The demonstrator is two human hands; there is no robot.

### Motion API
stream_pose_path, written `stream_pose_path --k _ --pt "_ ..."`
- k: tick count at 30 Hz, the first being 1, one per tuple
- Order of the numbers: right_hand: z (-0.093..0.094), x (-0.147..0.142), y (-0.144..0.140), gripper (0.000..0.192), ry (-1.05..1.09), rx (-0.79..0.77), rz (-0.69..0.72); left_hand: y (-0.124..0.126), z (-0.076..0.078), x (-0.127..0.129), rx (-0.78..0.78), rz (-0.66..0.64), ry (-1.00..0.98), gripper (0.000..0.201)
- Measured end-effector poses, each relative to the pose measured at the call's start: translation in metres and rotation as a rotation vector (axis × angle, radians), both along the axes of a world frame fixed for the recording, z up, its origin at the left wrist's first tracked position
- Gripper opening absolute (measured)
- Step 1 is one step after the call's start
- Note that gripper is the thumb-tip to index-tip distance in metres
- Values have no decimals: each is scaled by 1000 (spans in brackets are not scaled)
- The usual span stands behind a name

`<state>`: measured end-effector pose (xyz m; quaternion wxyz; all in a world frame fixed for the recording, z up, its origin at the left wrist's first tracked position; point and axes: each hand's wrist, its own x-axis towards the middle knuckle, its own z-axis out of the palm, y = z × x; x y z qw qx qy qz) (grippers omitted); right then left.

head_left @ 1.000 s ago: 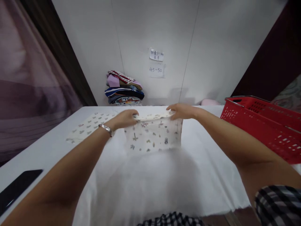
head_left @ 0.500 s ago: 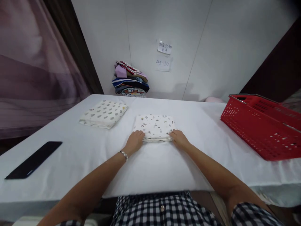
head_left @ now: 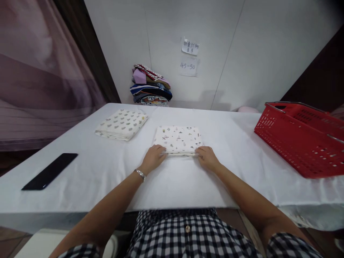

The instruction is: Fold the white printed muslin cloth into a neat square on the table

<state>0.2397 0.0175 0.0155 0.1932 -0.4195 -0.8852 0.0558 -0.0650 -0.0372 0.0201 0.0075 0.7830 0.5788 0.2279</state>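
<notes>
A folded white cloth (head_left: 178,138) with small printed motifs lies flat in the middle of the white-covered table, its layered near edge toward me. My left hand (head_left: 154,157), with a silver bracelet at the wrist, is closed on the cloth's near left corner. At the near right corner my right hand (head_left: 208,157) pinches the layers between thumb and fingers. Both thumbs sit at the near edge, partly hidden by the other fingers. Farther left lies a second folded cloth (head_left: 122,124), white with grey-green leaf-like prints, touched by neither hand.
A red plastic basket (head_left: 292,138) stands on the right of the white tablecloth (head_left: 172,190). At the left lies a flat black object (head_left: 51,172), perhaps a phone. Beyond the far edge rises a stack of folded fabrics (head_left: 150,86) by the wall, where paper signs (head_left: 189,66) hang.
The view has tilted down a little, so the table things appear higher in the picture. Both hands stay at the cloth's near corners, their fingers slightly more curled around the edge.
</notes>
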Motion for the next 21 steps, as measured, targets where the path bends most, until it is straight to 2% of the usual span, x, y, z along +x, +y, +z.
stream_pose_path --k 4,9,15,21 --pt "4 -12 10 24 53 13 23 12 2 14 21 -39 19 25" --pt "-10 -23 21 20 53 57 98 22 -3 27 20 -84 22 17" --pt "-15 -23 28 16 116 51 111 24 -5 27 14 -82 -57 18" --pt "-13 -23 16 23 171 93 121 24 -11 23 -3 -83 -153 24"
